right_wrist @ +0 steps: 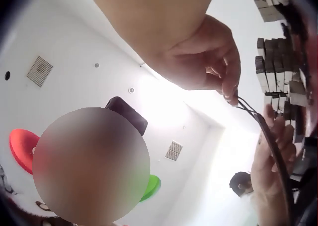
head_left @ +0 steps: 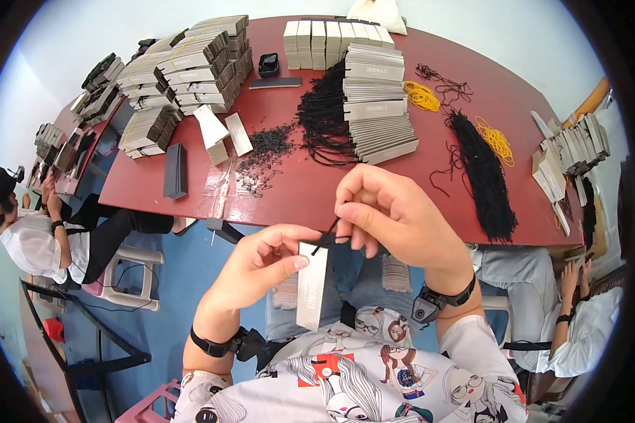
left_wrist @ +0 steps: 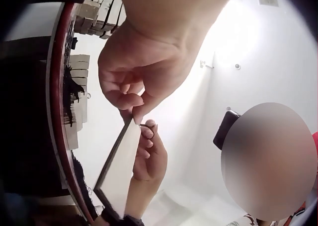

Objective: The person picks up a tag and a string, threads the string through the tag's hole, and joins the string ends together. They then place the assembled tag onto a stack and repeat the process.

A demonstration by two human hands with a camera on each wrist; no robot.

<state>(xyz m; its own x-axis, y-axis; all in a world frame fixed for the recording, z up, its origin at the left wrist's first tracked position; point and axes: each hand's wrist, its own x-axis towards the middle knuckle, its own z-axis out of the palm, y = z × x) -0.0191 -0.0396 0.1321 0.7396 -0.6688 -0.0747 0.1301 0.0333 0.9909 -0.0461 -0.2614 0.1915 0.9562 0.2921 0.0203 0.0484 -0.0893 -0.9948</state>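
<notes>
My left hand [head_left: 254,271] pinches the top of a pale, narrow hang tag [head_left: 311,296] between thumb and fingers, and the tag hangs down over my lap. A thin black cord [head_left: 330,236] passes through the tag's upper end. Thumb and forefinger of my right hand [head_left: 395,218] pinch that cord a little above and to the right of the tag. In the right wrist view the cord [right_wrist: 244,105] runs as a loop from the right fingertips to the tag. The tag [left_wrist: 119,161] appears in the left wrist view with a dark edge along one side.
On the red table [head_left: 282,190] stand tag stacks [head_left: 381,106], a black cord bundle [head_left: 481,176], yellow rubber bands [head_left: 422,96] and a pile of small black pieces [head_left: 264,151]. More stacks [head_left: 197,63] stand at left. A seated person [head_left: 35,233] is at left, another person's hands [head_left: 575,278] at right.
</notes>
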